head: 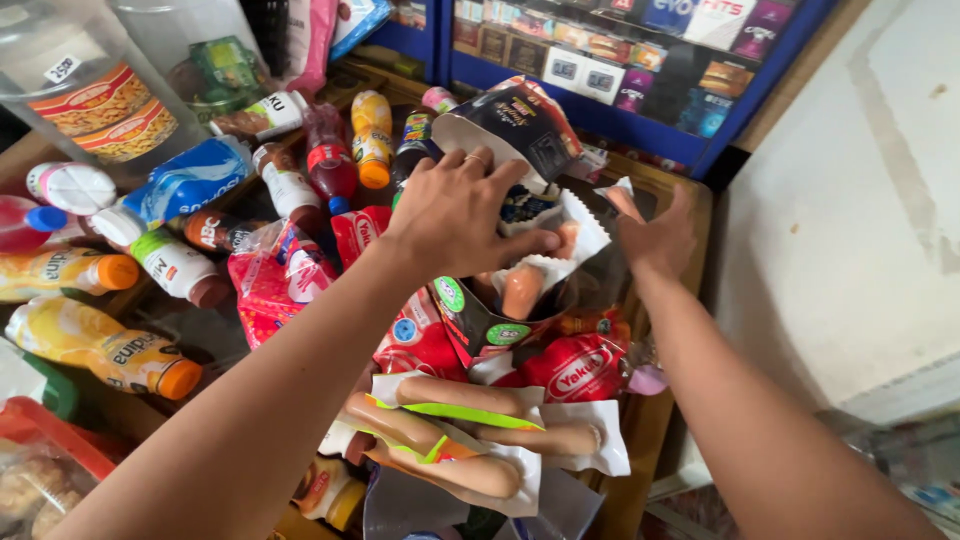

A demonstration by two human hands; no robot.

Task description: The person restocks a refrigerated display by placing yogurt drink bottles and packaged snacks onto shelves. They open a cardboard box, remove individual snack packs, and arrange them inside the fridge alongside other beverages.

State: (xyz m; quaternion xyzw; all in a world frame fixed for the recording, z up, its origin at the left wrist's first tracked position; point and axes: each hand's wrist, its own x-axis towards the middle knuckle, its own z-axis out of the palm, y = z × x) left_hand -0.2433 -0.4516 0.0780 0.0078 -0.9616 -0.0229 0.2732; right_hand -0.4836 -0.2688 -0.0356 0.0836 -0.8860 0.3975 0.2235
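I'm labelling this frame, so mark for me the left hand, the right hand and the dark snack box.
left hand [455,215], head view, on the back of the hand.
right hand [658,240], head view, on the back of the hand.
dark snack box [520,125], head view, on its dark upper side.

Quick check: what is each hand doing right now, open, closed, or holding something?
Left hand: closed on a dark snack box, fingers over its top.
Right hand: fingers curled at a clear wrapper; whether it grips cannot be told.
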